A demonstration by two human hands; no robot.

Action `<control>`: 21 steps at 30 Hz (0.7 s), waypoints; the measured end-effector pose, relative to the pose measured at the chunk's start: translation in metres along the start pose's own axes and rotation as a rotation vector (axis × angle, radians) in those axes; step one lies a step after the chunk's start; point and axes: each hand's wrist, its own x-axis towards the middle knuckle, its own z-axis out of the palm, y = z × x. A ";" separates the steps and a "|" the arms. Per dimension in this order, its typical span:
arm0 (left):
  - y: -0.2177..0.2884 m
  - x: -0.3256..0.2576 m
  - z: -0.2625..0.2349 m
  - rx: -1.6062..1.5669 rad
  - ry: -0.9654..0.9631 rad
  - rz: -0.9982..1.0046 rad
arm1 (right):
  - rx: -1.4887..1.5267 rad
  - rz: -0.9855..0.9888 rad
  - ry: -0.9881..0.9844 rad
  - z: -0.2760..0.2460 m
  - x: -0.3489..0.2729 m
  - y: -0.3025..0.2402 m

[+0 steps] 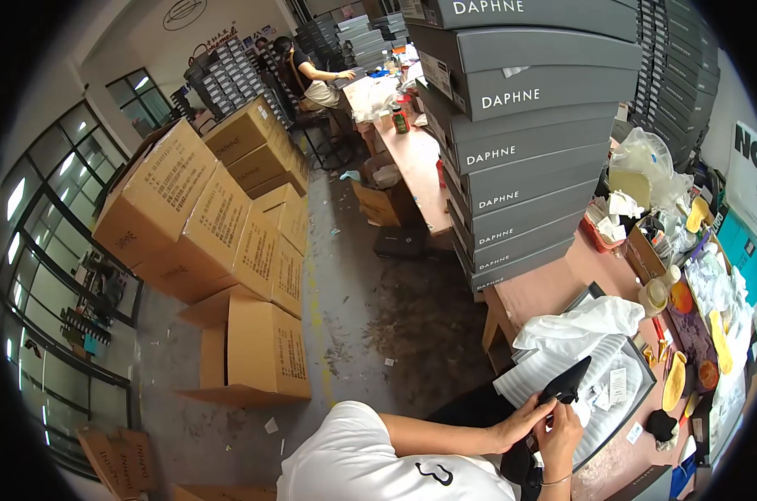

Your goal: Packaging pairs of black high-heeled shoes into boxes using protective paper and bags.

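Observation:
A black pointed shoe (566, 382) is held up over an open shoe box. My left hand (519, 426) is closed round its side, its thumb along the upper. Close beside it, my right hand (561, 432) has its fingers pinched against the shoe; anything small between them is hidden. Another dark part, partly covered by my hands, shows below them, and I cannot tell whether it belongs to the same shoe. Under the shoe lies white wrapping paper (581, 324) in the dark grey box (642, 392), with a white printed tag (617, 385) on it.
A tall stack of grey shoe boxes (529, 159) stands on the pink worktable (525, 292). Insoles (674, 380), jars (654, 294) and plastic bags crowd its right side. Large cartons (195, 225) and an open carton (266, 346) stand on the left. Another person (312, 75) works farther back.

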 end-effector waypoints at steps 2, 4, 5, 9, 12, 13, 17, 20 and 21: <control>0.006 -0.004 0.007 -0.016 0.044 0.039 | -0.071 -0.079 0.009 0.000 -0.002 0.000; 0.009 -0.005 0.006 -0.066 0.004 0.052 | 0.108 -0.027 -0.002 -0.004 -0.004 -0.003; 0.008 -0.005 0.006 -0.094 -0.016 0.055 | 0.196 0.003 -0.011 -0.011 -0.005 -0.011; 0.007 0.000 -0.003 -0.039 -0.040 -0.031 | 0.229 0.080 0.013 -0.020 0.000 -0.019; 0.022 -0.018 0.006 -0.134 -0.048 -0.173 | 0.121 0.039 0.001 -0.018 0.003 -0.007; 0.019 -0.016 0.005 -0.105 -0.046 -0.162 | 0.052 0.005 0.001 -0.019 0.004 -0.005; 0.004 -0.007 -0.002 -0.028 -0.008 -0.099 | 0.017 0.065 -0.081 -0.016 0.002 -0.002; 0.012 -0.013 0.001 -0.027 -0.018 -0.108 | 0.053 0.010 -0.084 -0.021 0.002 -0.003; 0.015 -0.015 0.001 -0.030 -0.032 -0.123 | 0.037 -0.052 -0.047 -0.020 0.003 -0.001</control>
